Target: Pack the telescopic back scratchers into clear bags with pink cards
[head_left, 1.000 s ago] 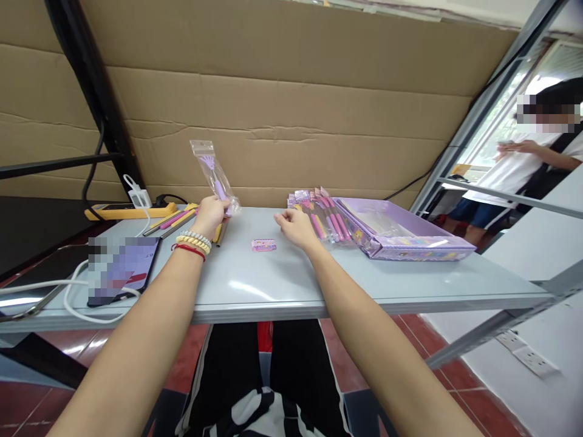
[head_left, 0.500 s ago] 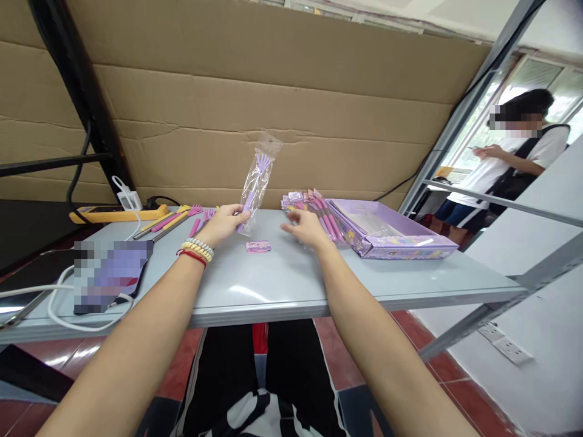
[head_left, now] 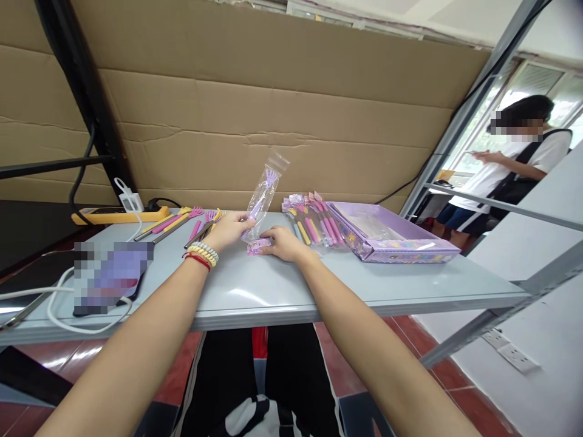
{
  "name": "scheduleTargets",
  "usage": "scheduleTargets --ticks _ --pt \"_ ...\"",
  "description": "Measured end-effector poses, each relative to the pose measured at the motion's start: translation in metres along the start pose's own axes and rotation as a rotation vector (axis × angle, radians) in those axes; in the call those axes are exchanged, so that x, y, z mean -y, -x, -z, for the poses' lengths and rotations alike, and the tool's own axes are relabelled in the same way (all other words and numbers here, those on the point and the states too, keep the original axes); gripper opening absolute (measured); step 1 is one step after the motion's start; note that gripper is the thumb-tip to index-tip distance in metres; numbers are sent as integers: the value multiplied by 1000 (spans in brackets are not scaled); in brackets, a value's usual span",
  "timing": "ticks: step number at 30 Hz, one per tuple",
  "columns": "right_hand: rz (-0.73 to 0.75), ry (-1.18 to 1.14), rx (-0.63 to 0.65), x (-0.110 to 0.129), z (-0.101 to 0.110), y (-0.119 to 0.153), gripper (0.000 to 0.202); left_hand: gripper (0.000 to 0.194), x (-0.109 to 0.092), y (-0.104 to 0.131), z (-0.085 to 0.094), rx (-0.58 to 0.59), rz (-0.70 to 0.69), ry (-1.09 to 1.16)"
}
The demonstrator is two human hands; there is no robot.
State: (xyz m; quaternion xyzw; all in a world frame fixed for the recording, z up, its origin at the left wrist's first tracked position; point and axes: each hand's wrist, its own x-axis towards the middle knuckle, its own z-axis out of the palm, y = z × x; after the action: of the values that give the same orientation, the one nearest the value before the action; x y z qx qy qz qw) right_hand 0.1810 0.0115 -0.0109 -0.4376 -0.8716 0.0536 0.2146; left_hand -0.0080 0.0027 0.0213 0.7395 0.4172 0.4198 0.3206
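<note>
Between the fingers and thumb of my left hand [head_left: 232,230] is a clear plastic bag [head_left: 264,193] with a purple fork-like tool inside, its top leaning up and right. My right hand [head_left: 286,244] is at a small pink card [head_left: 259,245] on the grey shelf, its fingertips closed at the card's right edge. Right of my right hand lie several bagged pink and yellow tools [head_left: 314,220]. Loose pink, yellow and grey tools [head_left: 175,223] lie left of my left hand.
An open purple box [head_left: 396,233] stands at the right on the shelf [head_left: 255,297]. At the left are a phone [head_left: 113,273], white cables and a yellow device [head_left: 121,215]. Cardboard backs the shelf. A person [head_left: 505,158] stands beyond the right frame.
My right hand has moved left and down from beside the bagged tools to the pink card. The bag in my left hand has shifted slightly right and down.
</note>
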Motion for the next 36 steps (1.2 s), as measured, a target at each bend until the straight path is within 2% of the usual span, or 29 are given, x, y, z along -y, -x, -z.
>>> scheduleTargets --ticks 3,6,9,12,20,23,25,29,31,33,36 --pt "-18 -83 -56 1 0 0 41 37 -2 1 0 -2 7 -16" --pt "-74 -164 -109 2 1 -1 29 36 -4 2 1 1 12 -17" --pt "-179 -365 -85 2 3 -2 21 36 -6 3 1 2 18 -26" --pt "-244 -522 -54 -1 5 -2 22 37 -6 3 2 0 19 -35" --pt "-230 -427 -63 -3 4 -1 19 38 -3 2 2 3 20 -74" --pt "-240 -466 -87 -4 7 -2 16 38 0 2 3 -4 11 -132" --pt "-243 -534 -193 -8 14 -1 19 39 2 1 4 -15 1 -209" --pt "-323 -572 -686 -20 29 2 21 37 2 2 6 -50 29 -460" --pt "-346 -500 -855 -25 33 5 16 35 0 4 5 -44 23 -552" --pt "-330 -385 -940 -26 35 7 13 33 -4 6 2 -19 -29 -603" --pt "-313 -194 -984 -24 35 9 7 29 -11 10 -3 28 -142 -653"
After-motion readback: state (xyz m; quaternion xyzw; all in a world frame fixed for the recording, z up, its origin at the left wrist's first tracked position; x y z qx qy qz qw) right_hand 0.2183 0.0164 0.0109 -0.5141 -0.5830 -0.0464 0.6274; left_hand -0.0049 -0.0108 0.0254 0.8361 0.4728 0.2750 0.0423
